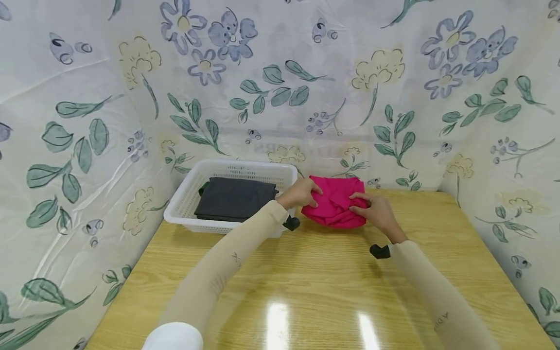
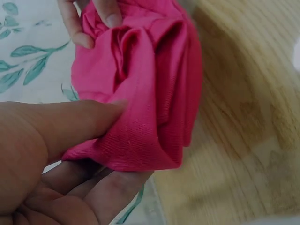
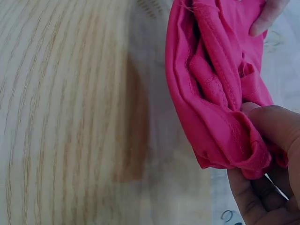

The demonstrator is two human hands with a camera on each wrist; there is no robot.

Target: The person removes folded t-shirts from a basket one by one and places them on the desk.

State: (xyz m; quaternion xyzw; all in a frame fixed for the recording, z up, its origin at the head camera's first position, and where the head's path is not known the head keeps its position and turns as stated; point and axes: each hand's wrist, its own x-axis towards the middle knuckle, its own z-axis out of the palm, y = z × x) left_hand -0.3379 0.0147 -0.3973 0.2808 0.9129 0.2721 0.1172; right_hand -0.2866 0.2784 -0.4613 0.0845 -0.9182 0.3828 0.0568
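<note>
A bright pink folded garment (image 1: 336, 204) is held between both hands over the back of the table. My left hand (image 1: 302, 192) pinches its left side, thumb on top and fingers beneath, as the left wrist view shows on the cloth (image 2: 140, 103). On the opposite side my right hand (image 1: 377, 212) grips the fabric the same way; in the right wrist view its thumb presses into a fold of the pink cloth (image 3: 220, 93). Several layers and stitched seams show along the bunched edge. The garment's kind is hidden by the folding.
Left of the garment stands a white plastic basket (image 1: 179, 214) with folded dark cloth (image 1: 236, 198) inside. My left forearm passes over its front right corner. The wooden table (image 1: 323, 287) meets a flower-patterned sheet (image 1: 280, 121) at the back and sides.
</note>
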